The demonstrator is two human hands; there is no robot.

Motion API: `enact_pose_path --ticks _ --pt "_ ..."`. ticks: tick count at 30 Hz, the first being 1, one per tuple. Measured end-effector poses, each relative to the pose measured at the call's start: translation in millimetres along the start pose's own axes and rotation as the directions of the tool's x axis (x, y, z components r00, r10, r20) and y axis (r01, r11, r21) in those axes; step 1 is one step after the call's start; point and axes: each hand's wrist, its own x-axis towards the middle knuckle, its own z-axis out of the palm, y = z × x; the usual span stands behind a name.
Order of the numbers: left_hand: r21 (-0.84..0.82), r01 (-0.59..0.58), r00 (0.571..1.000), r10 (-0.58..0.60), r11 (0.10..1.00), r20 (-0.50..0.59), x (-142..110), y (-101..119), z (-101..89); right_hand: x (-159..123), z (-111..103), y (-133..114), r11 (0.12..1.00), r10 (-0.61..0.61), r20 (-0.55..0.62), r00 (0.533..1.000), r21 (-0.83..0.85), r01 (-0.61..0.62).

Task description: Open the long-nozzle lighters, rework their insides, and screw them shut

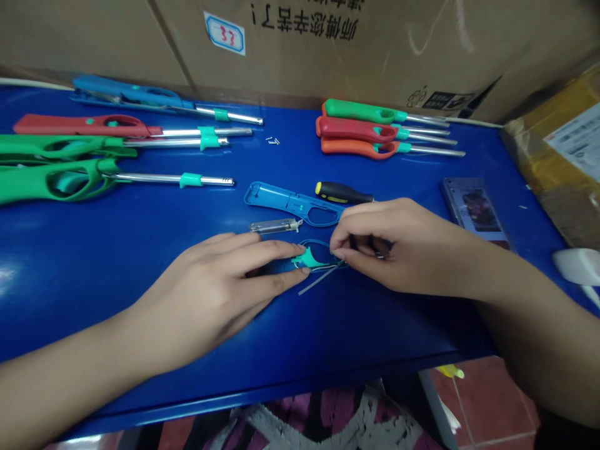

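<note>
My left hand [225,281] lies flat on the blue table [140,250], fingers stretched out and pressing on a blue lighter shell whose teal trigger piece [307,257] shows at my fingertips. My right hand [398,250] is closed in a pinch on a small part of the same opened lighter; a thin metal rod [321,279] sticks out below it. Just beyond lie the other blue shell half [290,201], a small metal gas insert [276,225] and a black screwdriver with a yellow end [342,192].
Long-nosed lighters lie at the back left [117,134] in blue, red and green, and three more at the back right [375,131]. A phone [475,209] rests at the right. Cardboard boxes [375,44] stand behind; a taped parcel [562,144] is far right.
</note>
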Motion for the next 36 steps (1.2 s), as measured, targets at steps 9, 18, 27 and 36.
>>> enact_pose_path --ticks 9,18,27,36 --pt "-0.192 0.063 0.983 -0.094 0.979 -0.156 3.2 3.6 0.8 -2.2 3.3 -5.7 0.996 -0.086 0.036 0.996 0.021 0.085" --pt "-0.134 0.271 0.927 -0.296 0.953 -0.232 11.6 -22.4 -13.7 -3.8 8.4 -2.4 0.922 -0.139 0.130 0.982 -0.344 0.176" --pt "-0.111 0.273 0.945 -0.287 0.956 -0.153 12.2 -30.3 -18.2 -4.4 9.8 -14.0 0.833 -0.164 0.155 0.974 -0.507 0.221" --pt "-0.182 0.392 0.910 -0.409 0.902 -0.067 6.9 -37.0 -18.5 -4.8 12.7 -9.2 0.813 -0.227 0.090 0.970 -0.530 0.240"
